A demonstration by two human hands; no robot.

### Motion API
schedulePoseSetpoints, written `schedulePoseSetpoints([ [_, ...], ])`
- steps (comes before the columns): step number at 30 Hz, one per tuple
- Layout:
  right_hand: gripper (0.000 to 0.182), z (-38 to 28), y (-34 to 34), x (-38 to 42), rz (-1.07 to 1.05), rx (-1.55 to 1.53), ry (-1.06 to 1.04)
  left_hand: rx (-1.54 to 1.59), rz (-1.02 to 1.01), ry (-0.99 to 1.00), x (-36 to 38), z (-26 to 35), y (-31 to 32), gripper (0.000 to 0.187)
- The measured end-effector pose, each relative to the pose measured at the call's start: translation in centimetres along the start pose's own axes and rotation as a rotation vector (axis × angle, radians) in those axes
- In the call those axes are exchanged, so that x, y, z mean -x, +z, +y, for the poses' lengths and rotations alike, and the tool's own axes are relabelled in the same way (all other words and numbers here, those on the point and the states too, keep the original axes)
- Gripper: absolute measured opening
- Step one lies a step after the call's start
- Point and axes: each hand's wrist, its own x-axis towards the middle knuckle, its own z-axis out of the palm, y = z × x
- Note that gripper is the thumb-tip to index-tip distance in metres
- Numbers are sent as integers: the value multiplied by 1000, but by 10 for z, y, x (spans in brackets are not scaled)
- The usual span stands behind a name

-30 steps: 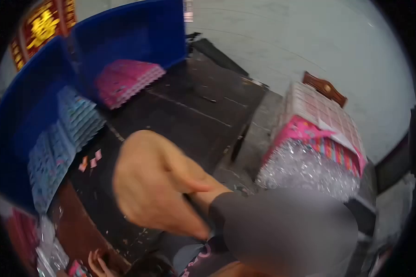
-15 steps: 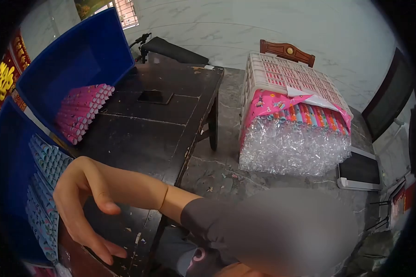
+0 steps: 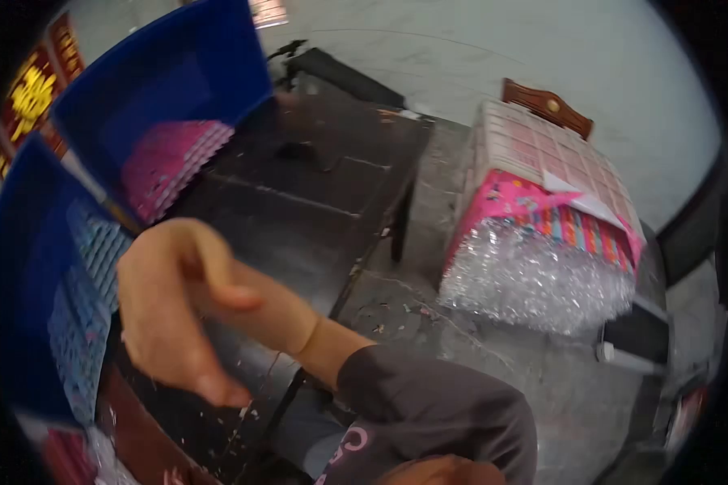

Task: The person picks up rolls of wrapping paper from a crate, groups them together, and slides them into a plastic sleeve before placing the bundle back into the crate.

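Observation:
My right hand [image 3: 166, 311] hangs over the near end of the dark wooden table [image 3: 291, 234], bent at the wrist. Its thumb stands apart from the curved fingers, and nothing shows between them. To its left, a stack of blue patterned rolled tubes [image 3: 81, 323] lies in the nearer blue bin [image 3: 16, 234]. Beyond, pink rolled tubes [image 3: 178, 162] rest in the farther blue bin [image 3: 170, 73]. I cannot see my left hand. A patch of skin at the bottom edge is too cut off to identify.
On the floor to the right stands a pale plastic crate [image 3: 542, 145] with pink wrapping, coloured tubes and shiny clear film [image 3: 534, 275]. A wooden chair back [image 3: 550, 107] rises behind it. Small scraps litter the table. Clear plastic [image 3: 109, 461] lies at lower left.
The view has swung, so the table, bins and crate sit farther right. My right hand appears higher and farther right, its fingers still apart and holding nothing.

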Motion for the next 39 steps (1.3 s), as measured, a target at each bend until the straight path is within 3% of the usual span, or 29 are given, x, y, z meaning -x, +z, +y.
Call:
schedulePoseSetpoints([
  [2,59,-5,-18,-5,-218,13,11,-455,340,-77,123,92,-131,24],
  [3,38,-16,-12,2,-92,134,118,-678,549,-114,183,137,-163,27],
  [4,32,-22,-15,5,-137,36,237,-886,780,-157,224,170,-167,30],
  [5,27,-21,-12,8,-6,103,145,-905,783,-195,217,172,-154,29],
  [6,23,-27,-15,9,7,93,189,-975,783,-200,220,173,-158,29],
  [7,20,-28,-15,10,109,52,225,-804,808,-196,216,173,-150,29],
  [8,20,-31,-14,8,227,63,298,-881,842,-239,217,175,-152,29],
  [9,19,-32,-14,11,298,63,331,-887,741,-181,220,172,-162,29],
  [11,18,-30,-8,8,393,89,427,-766,817,-266,222,178,-153,29],
  [12,18,-30,-6,9,428,116,493,-732,762,-220,222,175,-158,29],
  [14,18,-24,-2,10,391,121,496,-744,710,-186,221,177,-160,29],
  [16,26,-8,-5,-4,294,217,636,-735,690,-158,223,174,-162,29],
  [18,27,17,0,-9,385,232,528,-717,693,-132,224,172,-164,29],
  [20,33,20,-6,-12,312,187,683,-761,655,-137,226,173,-167,30],
  [23,26,38,-11,-2,350,134,724,-789,687,-177,228,173,-161,32],
  [25,33,79,16,-33,801,583,838,-966,588,-131,231,172,-154,26],
  [26,38,102,19,-42,803,734,1008,-1066,543,-79,232,175,-147,20],
  [27,44,126,19,-46,797,891,1177,-1020,519,-94,235,178,-139,18],
  [29,55,175,24,-21,286,1319,1260,-1033,462,-112,243,180,-127,15],
  [31,79,221,35,13,164,1280,1382,-1300,380,-33,252,180,-123,17],
  [33,94,260,42,52,-18,1324,1499,-1326,358,-60,258,186,-117,16],
  [36,106,302,43,78,-138,1244,1685,-1320,379,-47,270,191,-115,16],
  [39,110,332,34,93,-36,1164,1788,-1383,401,-31,275,197,-115,17],
])
